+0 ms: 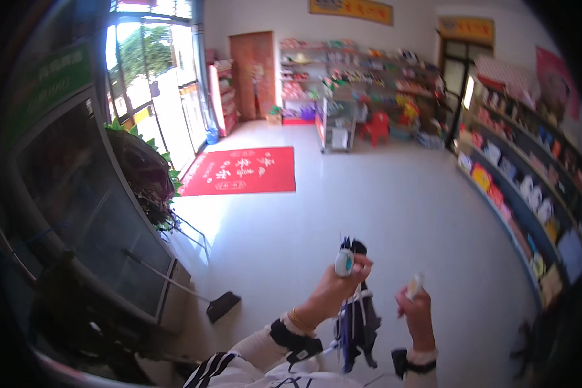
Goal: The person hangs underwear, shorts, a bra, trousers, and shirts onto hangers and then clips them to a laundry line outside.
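Dark fabric bundle [366, 323], 1: lengthwise below left hand [340, 283], the nearer, curled round white-and-teal piece [344, 263]. Right hand [418, 306]: pinching 1 small pale object [415, 286].

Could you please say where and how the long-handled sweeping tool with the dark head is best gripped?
Probably around the middle of its thin, greyish handle, from the right: it slants leftward toward the dark glass-fronted cabinet, leaving the right side clearer.

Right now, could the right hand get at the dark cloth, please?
Probably yes: nothing visible separates the right hand from the dark cloth, though that hand holds a small white object.
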The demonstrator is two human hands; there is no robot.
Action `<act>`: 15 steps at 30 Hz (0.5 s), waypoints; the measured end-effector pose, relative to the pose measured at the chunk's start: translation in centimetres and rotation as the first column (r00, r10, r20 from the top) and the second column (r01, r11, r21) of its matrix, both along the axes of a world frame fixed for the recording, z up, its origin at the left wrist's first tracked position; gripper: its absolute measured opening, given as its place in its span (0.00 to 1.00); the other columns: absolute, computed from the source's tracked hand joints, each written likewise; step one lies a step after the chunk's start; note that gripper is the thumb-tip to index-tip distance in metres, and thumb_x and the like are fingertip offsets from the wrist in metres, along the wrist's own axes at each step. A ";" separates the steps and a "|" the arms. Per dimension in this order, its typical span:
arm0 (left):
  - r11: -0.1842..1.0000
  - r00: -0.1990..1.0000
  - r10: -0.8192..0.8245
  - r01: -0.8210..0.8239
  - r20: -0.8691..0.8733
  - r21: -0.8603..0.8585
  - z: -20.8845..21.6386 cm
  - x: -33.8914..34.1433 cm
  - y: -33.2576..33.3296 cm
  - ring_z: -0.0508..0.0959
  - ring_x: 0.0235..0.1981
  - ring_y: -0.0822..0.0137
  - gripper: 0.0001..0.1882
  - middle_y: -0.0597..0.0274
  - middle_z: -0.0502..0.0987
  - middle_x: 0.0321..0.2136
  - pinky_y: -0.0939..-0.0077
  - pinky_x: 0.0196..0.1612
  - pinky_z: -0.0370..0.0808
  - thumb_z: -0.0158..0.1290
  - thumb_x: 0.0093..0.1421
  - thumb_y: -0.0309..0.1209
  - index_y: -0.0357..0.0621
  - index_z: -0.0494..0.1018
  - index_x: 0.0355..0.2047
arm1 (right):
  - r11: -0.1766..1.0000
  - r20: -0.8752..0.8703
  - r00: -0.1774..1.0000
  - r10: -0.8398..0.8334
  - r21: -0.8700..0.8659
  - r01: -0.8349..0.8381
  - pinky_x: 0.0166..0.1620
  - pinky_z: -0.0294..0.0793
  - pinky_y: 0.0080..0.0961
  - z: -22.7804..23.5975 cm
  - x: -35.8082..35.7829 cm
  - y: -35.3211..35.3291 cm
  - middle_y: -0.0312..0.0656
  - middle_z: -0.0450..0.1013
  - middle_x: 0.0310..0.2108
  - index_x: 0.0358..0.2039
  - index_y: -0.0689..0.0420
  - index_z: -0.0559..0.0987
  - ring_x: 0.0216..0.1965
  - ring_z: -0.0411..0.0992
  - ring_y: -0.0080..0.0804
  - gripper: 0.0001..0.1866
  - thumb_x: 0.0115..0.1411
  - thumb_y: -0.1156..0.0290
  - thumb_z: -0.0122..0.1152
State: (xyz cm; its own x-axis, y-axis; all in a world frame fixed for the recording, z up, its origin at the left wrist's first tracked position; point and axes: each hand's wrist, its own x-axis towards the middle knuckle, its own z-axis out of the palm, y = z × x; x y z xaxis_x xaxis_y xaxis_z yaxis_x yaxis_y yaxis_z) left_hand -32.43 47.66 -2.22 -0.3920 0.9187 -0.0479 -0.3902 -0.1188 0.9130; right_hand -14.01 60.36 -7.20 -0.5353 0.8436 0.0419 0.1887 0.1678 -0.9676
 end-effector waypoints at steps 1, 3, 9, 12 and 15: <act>1.000 0.999 -0.009 0.009 0.034 0.001 -0.1 -2.4 0.7 0.58 0.18 0.84 0.13 0.76 0.63 0.21 0.87 0.18 0.53 0.55 0.60 0.32 0.43 0.70 0.43 | 0.999 -0.121 0.992 0.015 -0.040 -0.020 0.22 0.71 0.22 0.3 -0.4 1.3 0.36 0.70 0.20 0.30 0.57 0.73 0.20 0.70 0.26 0.06 0.57 0.69 0.57; 0.998 0.996 0.049 -0.053 0.072 0.045 -0.3 -6.5 3.4 0.58 0.17 0.84 0.13 0.76 0.61 0.21 0.86 0.18 0.52 0.55 0.60 0.33 0.43 0.70 0.43 | 0.967 -0.187 0.970 -0.158 -0.230 0.113 0.26 0.76 0.29 0.6 -1.1 4.6 0.42 0.71 0.26 0.32 0.61 0.72 0.26 0.72 0.31 0.08 0.56 0.70 0.57; 0.981 0.980 0.184 -0.187 0.074 0.046 0.9 -20.6 7.5 0.58 0.17 0.85 0.15 0.76 0.62 0.20 0.89 0.18 0.53 0.56 0.60 0.35 0.43 0.69 0.44 | 0.841 -0.171 0.957 -0.233 -0.530 0.110 0.34 0.78 0.39 -9.1 -5.4 16.7 0.43 0.74 0.30 0.38 0.60 0.74 0.32 0.74 0.39 0.17 0.63 0.57 0.53; 0.938 0.939 0.342 -0.339 -0.044 0.070 2.2 -28.3 7.6 0.60 0.18 0.86 0.15 0.75 0.66 0.23 0.90 0.18 0.55 0.56 0.60 0.35 0.41 0.70 0.44 | 0.766 -0.057 0.962 -0.266 -0.619 0.175 0.35 0.77 0.36 -12.4 -10.8 20.5 0.43 0.72 0.27 0.36 0.62 0.74 0.32 0.74 0.36 0.17 0.64 0.58 0.51; 0.878 0.875 0.477 -0.471 -0.086 0.080 2.1 -36.3 8.6 0.60 0.18 0.86 0.16 0.75 0.66 0.23 0.90 0.18 0.55 0.58 0.59 0.36 0.40 0.71 0.43 | 0.742 -0.075 0.967 -0.245 -0.656 0.137 0.36 0.78 0.38 -13.2 -18.4 25.2 0.44 0.72 0.27 0.38 0.63 0.73 0.33 0.74 0.37 0.15 0.62 0.62 0.52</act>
State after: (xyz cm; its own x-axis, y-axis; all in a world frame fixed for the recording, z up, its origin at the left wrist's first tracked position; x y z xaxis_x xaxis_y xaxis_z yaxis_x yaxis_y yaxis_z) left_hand -68.75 56.28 -0.10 -0.7813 0.6212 0.0598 -0.1813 -0.3177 0.9307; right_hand -32.41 85.53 -20.35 -0.3923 0.7834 -0.4820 -0.0041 -0.5255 -0.8508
